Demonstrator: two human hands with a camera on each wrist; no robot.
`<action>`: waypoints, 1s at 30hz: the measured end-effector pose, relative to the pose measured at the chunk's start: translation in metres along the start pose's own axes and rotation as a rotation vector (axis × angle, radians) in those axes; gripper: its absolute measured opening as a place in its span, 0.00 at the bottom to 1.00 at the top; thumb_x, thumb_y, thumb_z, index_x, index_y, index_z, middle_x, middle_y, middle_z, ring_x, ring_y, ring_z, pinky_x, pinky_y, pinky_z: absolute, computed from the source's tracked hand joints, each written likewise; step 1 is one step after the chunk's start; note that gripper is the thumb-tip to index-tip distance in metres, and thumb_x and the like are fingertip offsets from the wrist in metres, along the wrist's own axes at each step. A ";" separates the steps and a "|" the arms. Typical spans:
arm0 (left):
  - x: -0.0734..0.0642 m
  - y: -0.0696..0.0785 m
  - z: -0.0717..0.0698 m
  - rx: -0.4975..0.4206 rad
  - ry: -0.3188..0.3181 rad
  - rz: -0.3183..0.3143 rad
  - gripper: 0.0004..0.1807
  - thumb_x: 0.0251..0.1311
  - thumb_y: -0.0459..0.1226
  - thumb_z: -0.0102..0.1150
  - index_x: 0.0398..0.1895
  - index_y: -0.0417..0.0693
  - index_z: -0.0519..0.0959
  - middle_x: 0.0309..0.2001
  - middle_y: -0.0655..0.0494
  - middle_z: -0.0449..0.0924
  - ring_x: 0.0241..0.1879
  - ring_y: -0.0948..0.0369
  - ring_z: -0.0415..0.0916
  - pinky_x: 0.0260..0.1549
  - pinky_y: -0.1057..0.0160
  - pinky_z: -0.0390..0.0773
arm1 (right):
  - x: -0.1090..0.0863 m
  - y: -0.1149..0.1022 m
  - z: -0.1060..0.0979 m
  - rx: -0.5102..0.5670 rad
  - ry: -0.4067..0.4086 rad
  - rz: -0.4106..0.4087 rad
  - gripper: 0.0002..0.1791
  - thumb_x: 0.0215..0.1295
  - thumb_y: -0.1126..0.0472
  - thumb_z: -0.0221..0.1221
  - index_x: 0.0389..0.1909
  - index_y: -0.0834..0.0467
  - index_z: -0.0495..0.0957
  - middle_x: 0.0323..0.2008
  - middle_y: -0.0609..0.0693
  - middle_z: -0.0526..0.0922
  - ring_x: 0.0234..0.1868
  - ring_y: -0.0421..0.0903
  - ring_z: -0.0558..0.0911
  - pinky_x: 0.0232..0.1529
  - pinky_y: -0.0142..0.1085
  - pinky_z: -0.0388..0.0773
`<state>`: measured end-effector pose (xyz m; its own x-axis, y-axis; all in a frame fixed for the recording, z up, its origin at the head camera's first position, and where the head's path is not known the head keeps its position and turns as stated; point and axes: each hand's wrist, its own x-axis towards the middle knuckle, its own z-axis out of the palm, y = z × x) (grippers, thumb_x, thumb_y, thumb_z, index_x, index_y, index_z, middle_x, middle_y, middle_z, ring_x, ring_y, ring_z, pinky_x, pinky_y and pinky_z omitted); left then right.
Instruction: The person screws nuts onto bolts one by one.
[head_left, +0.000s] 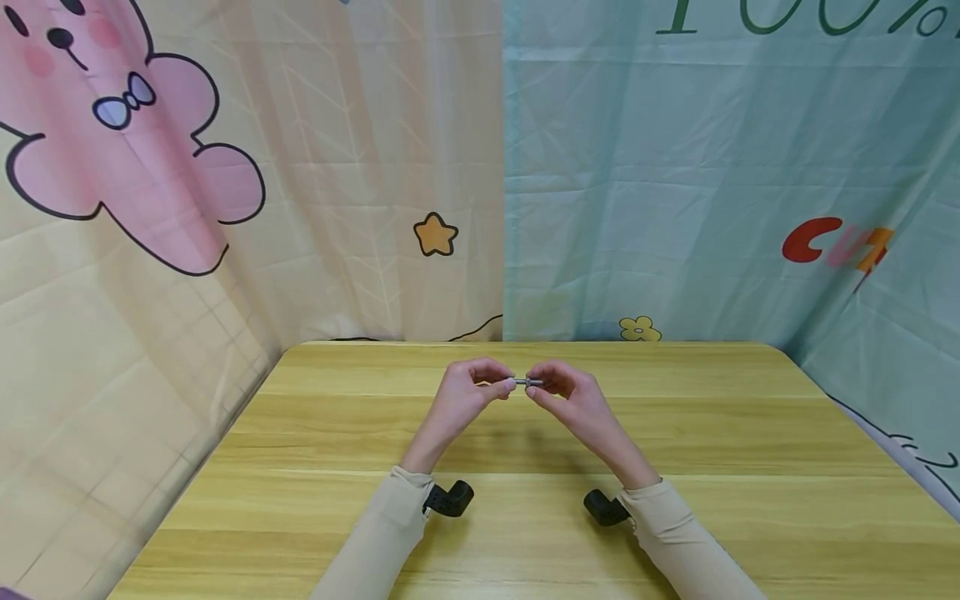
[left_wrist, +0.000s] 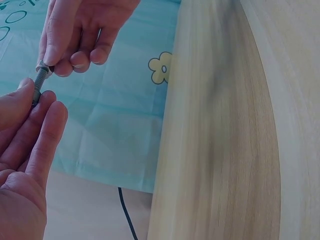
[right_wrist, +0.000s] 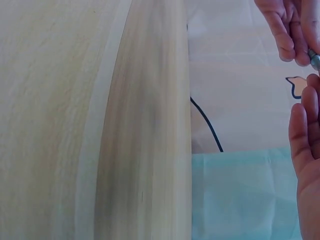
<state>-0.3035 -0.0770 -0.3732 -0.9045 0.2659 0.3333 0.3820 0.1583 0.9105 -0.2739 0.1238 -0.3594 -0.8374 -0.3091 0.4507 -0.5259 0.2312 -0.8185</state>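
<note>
A small metal bolt (head_left: pixel 521 382) is held level between both hands, above the wooden table. My left hand (head_left: pixel 467 395) pinches one end of it between thumb and fingertips. Threads show along the bolt (left_wrist: pixel 39 80) in the left wrist view. A nut (head_left: pixel 528 382) sits around the shaft, gripped by my right hand (head_left: pixel 576 402) with thumb and fingertips. From the left wrist, the right hand (left_wrist: pixel 82 35) appears at the top, its other fingers loosely bent. The right wrist view catches the nut (right_wrist: pixel 315 60) only at its right edge, between the fingertips.
The wooden table (head_left: pixel 300 500) spreads beneath both forearms. Printed curtains (head_left: pixel 375 167) hang behind it and along the sides. A black camera (head_left: pixel 452 499) is strapped to the left wrist and another black camera (head_left: pixel 604 507) to the right. A dark cable (left_wrist: pixel 127 212) runs past the table's edge.
</note>
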 end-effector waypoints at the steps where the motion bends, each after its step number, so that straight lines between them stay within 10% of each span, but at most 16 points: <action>1: 0.000 0.000 0.000 -0.004 0.000 -0.004 0.03 0.60 0.33 0.68 0.36 0.43 0.85 0.34 0.53 0.85 0.37 0.43 0.83 0.36 0.58 0.82 | 0.000 0.000 0.000 -0.001 0.000 0.009 0.11 0.66 0.69 0.62 0.47 0.68 0.78 0.43 0.60 0.82 0.44 0.54 0.81 0.47 0.42 0.79; 17: -0.001 0.000 0.000 -0.004 -0.004 0.002 0.05 0.60 0.35 0.68 0.36 0.42 0.85 0.34 0.52 0.85 0.35 0.48 0.83 0.36 0.58 0.82 | 0.000 -0.001 0.001 -0.026 0.003 0.111 0.11 0.71 0.60 0.59 0.46 0.64 0.81 0.39 0.58 0.84 0.43 0.57 0.82 0.43 0.39 0.79; 30: 0.000 0.000 0.000 0.007 -0.002 -0.002 0.03 0.60 0.34 0.68 0.36 0.45 0.85 0.34 0.54 0.85 0.33 0.52 0.84 0.36 0.58 0.81 | 0.002 0.002 0.001 0.011 -0.013 -0.039 0.10 0.65 0.71 0.62 0.45 0.66 0.78 0.43 0.59 0.81 0.45 0.54 0.81 0.49 0.46 0.78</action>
<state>-0.3035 -0.0769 -0.3736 -0.9051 0.2670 0.3310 0.3814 0.1656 0.9094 -0.2764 0.1224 -0.3611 -0.8144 -0.3294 0.4778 -0.5564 0.2091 -0.8042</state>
